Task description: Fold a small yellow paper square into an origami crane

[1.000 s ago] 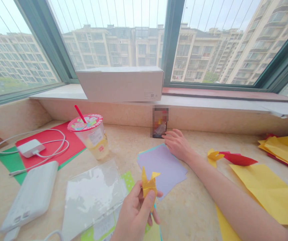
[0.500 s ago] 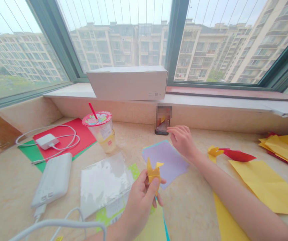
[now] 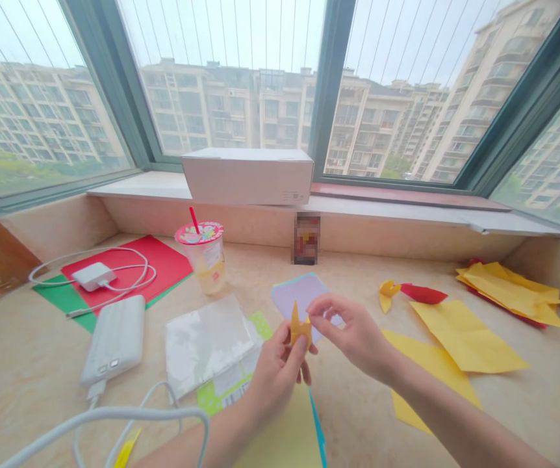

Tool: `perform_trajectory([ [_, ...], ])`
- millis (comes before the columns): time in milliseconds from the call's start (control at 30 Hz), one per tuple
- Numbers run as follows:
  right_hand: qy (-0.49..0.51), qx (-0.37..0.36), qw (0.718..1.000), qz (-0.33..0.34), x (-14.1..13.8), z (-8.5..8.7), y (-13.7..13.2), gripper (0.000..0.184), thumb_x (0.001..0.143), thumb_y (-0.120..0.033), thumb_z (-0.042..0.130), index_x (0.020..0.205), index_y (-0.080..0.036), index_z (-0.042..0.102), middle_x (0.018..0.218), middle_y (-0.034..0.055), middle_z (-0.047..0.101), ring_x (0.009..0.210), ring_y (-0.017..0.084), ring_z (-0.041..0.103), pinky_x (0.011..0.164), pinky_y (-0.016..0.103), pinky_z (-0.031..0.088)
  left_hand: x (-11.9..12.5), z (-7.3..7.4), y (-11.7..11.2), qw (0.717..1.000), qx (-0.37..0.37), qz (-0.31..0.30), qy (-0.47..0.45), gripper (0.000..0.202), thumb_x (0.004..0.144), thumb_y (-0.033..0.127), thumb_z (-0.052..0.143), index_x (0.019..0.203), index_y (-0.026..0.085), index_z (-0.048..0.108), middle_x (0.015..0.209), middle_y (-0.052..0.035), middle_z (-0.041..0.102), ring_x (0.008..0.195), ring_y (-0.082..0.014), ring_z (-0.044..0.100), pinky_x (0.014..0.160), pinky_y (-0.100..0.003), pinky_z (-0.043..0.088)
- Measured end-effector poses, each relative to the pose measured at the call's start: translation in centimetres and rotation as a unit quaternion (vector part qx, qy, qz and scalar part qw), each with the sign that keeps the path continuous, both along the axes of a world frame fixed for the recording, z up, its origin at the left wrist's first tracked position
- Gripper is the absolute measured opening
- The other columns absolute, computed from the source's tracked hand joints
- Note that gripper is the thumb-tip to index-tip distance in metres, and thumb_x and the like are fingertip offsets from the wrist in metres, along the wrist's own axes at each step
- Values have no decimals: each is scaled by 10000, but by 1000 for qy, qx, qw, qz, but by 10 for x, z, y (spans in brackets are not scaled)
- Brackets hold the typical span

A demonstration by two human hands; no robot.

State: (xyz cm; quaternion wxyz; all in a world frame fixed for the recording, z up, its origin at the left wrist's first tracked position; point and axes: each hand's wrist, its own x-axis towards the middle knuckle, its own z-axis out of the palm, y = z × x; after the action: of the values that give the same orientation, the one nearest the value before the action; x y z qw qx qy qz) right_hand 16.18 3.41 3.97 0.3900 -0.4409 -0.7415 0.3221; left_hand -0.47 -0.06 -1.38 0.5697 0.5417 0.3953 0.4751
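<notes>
My left hand (image 3: 277, 374) holds a small folded piece of yellow origami paper (image 3: 300, 333) between thumb and fingers, one narrow point sticking up. At the piece's right tip, the thumb and forefinger of my right hand (image 3: 355, 335) are pinched together; they partly cover that tip. Beneath and behind the hands lies a stack of lilac paper (image 3: 299, 292). Pale yellow paper (image 3: 284, 432) with a blue edge is under my left forearm. A phone (image 3: 306, 239), its screen blurred out, leans upright against the ledge.
A lidded drink cup (image 3: 209, 260) with a red straw stands left of centre. Left lie a white power bank (image 3: 117, 341), cables and red paper (image 3: 163, 260). Yellow sheets (image 3: 470, 338), a red-and-yellow folded piece (image 3: 423, 294) and a paper pile (image 3: 509, 289) lie right.
My right hand has come back from the phone to the folded yellow paper and now pinches its right tip. My left hand still holds the piece. The camera view has shifted slightly.
</notes>
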Motion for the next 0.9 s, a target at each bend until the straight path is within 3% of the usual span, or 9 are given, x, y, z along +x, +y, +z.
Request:
perform_trajectory([
  [233, 43, 30, 999, -15, -6, -6, -15, 62, 872, -288, 665, 875, -236, 699, 1046, 51, 751, 983, 234, 698, 879, 378, 531, 0, 1, -3, 1000, 13, -2, 16, 344, 965, 500, 493, 1068, 174, 534, 901, -26, 646, 467, -69, 603, 430, -187, 385],
  [433, 55, 75, 996, -11, -6, -8, -17, 38, 869, -263, 684, 862, -245, 717, 949, 36, 767, 906, 217, 718, 834, 341, 557, 1, 2, -3, 1000, 21, 0, 17, 347, 951, 503, 517, 1034, 169, 559, 851, -17, 631, 460, -66, 579, 427, -185, 409],
  [633, -21, 93, 995, 8, 6, 0, -15, 81, 897, -260, 661, 860, -257, 732, 879, 16, 776, 820, 206, 725, 784, 325, 557, 0, 4, -3, 999, 35, -6, 41, 354, 935, 510, 532, 1014, 172, 600, 824, -23, 642, 459, -77, 574, 432, -193, 432],
  [767, -44, 83, 995, -31, 11, -2, -18, 113, 902, -280, 653, 1006, -279, 695, 905, 7, 773, 830, 204, 731, 715, 300, 563, -1, 8, -4, 997, 47, -13, 65, 320, 947, 483, 522, 1003, 177, 597, 856, -40, 667, 484, -89, 594, 466, -206, 460],
  [900, -45, 55, 997, -28, 7, -6, -22, 185, 892, -291, 666, 1077, -295, 679, 878, -4, 770, 795, 195, 725, 726, 301, 559, -1, 11, -5, 995, 71, -9, 75, 307, 922, 471, 573, 941, 168, 612, 842, -55, 675, 634, -148, 672, 591, -246, 516],
])
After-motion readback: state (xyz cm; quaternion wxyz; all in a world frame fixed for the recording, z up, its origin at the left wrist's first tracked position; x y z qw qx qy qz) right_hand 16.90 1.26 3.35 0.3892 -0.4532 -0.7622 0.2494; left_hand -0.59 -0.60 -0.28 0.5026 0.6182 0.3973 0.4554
